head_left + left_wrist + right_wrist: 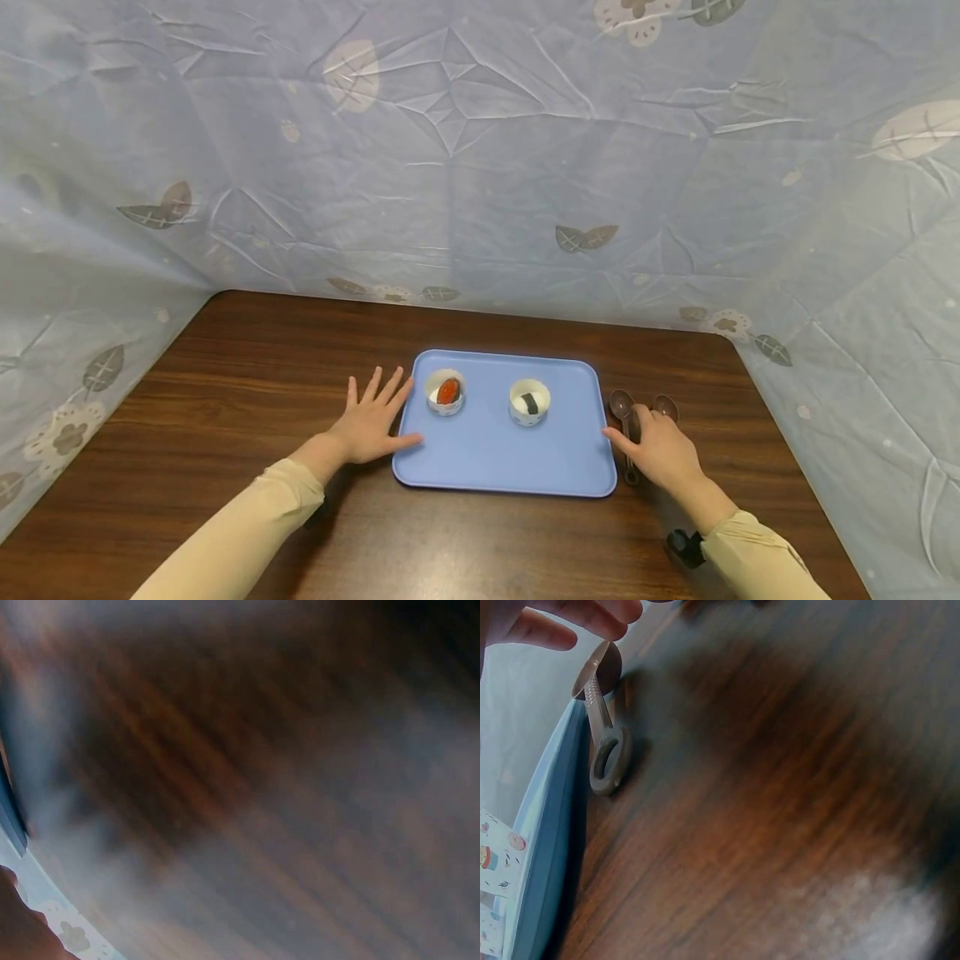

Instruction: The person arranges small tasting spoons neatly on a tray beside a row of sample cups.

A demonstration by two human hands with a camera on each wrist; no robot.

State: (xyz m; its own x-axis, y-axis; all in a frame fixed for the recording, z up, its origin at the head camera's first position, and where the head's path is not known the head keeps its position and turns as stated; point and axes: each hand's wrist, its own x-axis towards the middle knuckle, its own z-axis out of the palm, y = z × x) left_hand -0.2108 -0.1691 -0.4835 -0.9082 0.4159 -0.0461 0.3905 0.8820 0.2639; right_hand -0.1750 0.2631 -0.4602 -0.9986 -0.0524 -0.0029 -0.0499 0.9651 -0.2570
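Observation:
On the table lies a blue tray (510,467) bearing two small paper cups. The left cup (444,409) holds a red-topped sushi-like piece (448,390); in the right cup (528,417) is a white piece with a black band (530,403). My left hand (363,427), fingers spread, is at the tray's left edge, thumb over the rim. Beside the right edge, my right hand (663,450) is over brown measuring spoons (621,403), partly hiding them. In the right wrist view, its loosely bent fingers (536,630) are just above one spoon's bowl, gripping nothing visible.
The dark wooden table (225,400) is enclosed at the back and sides by a pale blue patterned cloth (480,183). Another brown spoon bowl (666,407) lies beyond my right hand. Most of the left wrist view is blurred wood.

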